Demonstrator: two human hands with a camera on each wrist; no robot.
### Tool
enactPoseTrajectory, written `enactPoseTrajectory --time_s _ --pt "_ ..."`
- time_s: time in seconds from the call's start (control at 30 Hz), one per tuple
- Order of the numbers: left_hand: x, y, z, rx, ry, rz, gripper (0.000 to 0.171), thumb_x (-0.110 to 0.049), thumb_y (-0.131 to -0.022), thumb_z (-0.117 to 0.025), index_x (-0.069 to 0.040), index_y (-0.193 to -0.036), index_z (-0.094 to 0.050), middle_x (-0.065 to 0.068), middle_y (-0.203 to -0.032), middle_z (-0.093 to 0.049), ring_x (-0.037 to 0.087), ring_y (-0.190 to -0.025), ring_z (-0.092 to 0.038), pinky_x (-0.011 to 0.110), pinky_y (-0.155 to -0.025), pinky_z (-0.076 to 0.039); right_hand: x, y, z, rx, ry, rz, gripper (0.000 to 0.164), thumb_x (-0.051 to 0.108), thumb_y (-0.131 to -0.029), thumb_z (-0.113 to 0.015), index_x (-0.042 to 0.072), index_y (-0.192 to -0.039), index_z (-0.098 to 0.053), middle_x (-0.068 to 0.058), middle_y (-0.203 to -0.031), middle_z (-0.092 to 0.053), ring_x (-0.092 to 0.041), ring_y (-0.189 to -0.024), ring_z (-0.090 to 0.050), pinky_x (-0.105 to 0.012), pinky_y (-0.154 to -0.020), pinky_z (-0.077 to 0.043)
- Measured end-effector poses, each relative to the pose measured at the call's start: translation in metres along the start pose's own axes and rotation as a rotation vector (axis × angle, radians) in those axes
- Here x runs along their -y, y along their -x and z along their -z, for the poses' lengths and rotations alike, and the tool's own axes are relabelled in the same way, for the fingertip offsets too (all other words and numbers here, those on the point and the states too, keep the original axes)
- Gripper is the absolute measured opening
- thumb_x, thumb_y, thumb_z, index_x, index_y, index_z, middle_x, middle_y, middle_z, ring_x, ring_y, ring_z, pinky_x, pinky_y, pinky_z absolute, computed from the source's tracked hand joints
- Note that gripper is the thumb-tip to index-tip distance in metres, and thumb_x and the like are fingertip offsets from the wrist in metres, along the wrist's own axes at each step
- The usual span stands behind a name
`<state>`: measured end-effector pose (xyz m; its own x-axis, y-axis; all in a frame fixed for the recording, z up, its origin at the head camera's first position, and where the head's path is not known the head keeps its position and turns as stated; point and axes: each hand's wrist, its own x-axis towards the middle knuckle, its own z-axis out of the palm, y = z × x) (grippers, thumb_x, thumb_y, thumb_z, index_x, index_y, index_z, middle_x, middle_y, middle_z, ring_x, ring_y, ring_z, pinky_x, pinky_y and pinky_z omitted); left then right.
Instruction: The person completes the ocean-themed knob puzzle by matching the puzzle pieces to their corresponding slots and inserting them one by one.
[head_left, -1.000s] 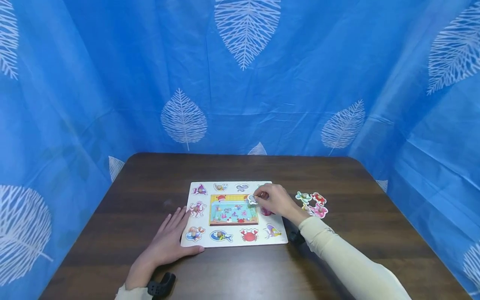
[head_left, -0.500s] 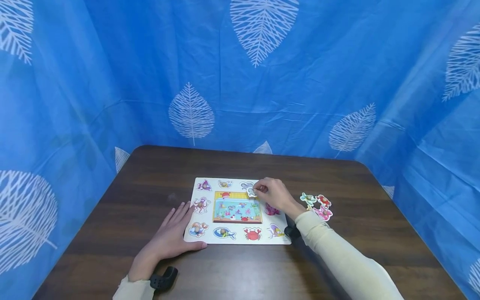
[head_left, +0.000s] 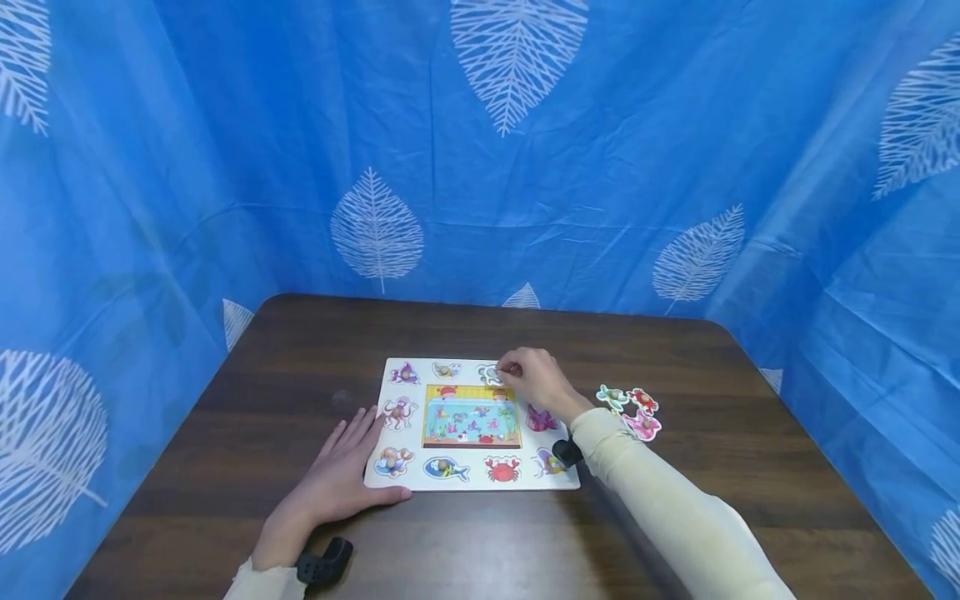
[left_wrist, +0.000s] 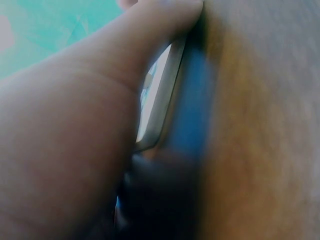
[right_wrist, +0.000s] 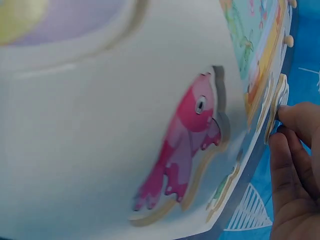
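Observation:
A white knobbed puzzle board (head_left: 480, 483) with sea animals around a printed aquarium lies on the table. My left hand (head_left: 337, 467) rests at its left edge, fingers straight and thumb along the near corner; in the left wrist view the thumb side (left_wrist: 75, 115) covers most of the board. With thumb and fingertips, my right hand (head_left: 536, 379) pinches a small white-rimmed puzzle piece (head_left: 490, 376) at the third recess of the far row. The right wrist view shows that piece (right_wrist: 275, 107) edge-on, tilted close over the board; fingers hide its picture. A pink fish recess (right_wrist: 185, 135) stands bare beside it.
Loose puzzle pieces lie right of the board: a green one (head_left: 613, 397), a red one (head_left: 643, 402) and a pink one (head_left: 642, 426). Knobbed pieces such as the blue fish (head_left: 446, 468) sit in the board. A blue leaf-patterned curtain (head_left: 450, 167) hangs behind the table.
The right hand has carried the pinched piece from over the aquarium picture up and left to the far row's recess. The left hand stays in place; the head view has shifted slightly.

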<state>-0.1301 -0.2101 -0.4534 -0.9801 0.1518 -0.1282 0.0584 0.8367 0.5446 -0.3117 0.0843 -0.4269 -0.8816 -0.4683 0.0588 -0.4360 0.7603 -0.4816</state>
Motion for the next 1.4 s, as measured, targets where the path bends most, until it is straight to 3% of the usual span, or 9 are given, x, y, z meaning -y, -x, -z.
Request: enactPoseTrajectory --time_s 0.43,0.8,1.4 --pt "0.0 0.002 0.0 -0.015 0.0 0.006 0.125 -0.073 -0.073 -0.078 0.001 -0.161 -0.027 0.023 -0.169 -0.022 0.042 -0.158 -0.014 0.063 -0.126 -0.01 -0.001 -0.012 0.002 0.009 0.027 -0.004 0.012 0.017 -0.098 -0.072 0.012 -0.106 -0.079 -0.001 -0.101 -0.073 -0.013 -0.09 -0.064 -0.032 -0.083 -0.058" --pt "0.001 0.003 -0.001 -0.015 0.008 0.004 0.125 -0.074 -0.073 -0.078 0.0 -0.161 -0.028 0.023 -0.169 -0.023 0.043 -0.158 -0.013 0.063 -0.126 -0.01 0.005 -0.014 -0.003 0.024 -0.009 -0.058 0.013 0.018 -0.098 -0.072 0.013 -0.109 -0.078 -0.001 -0.103 -0.072 -0.015 -0.094 -0.064 -0.034 -0.086 -0.058" --pt "-0.001 0.004 -0.002 -0.015 0.008 0.005 0.126 -0.075 -0.072 -0.077 0.0 -0.161 -0.028 0.023 -0.169 -0.023 0.043 -0.158 -0.014 0.064 -0.126 -0.011 0.004 -0.015 -0.015 -0.004 -0.023 -0.015 0.01 0.016 -0.098 -0.072 0.012 -0.105 -0.078 -0.001 -0.1 -0.074 -0.014 -0.091 -0.066 -0.034 -0.084 -0.058"
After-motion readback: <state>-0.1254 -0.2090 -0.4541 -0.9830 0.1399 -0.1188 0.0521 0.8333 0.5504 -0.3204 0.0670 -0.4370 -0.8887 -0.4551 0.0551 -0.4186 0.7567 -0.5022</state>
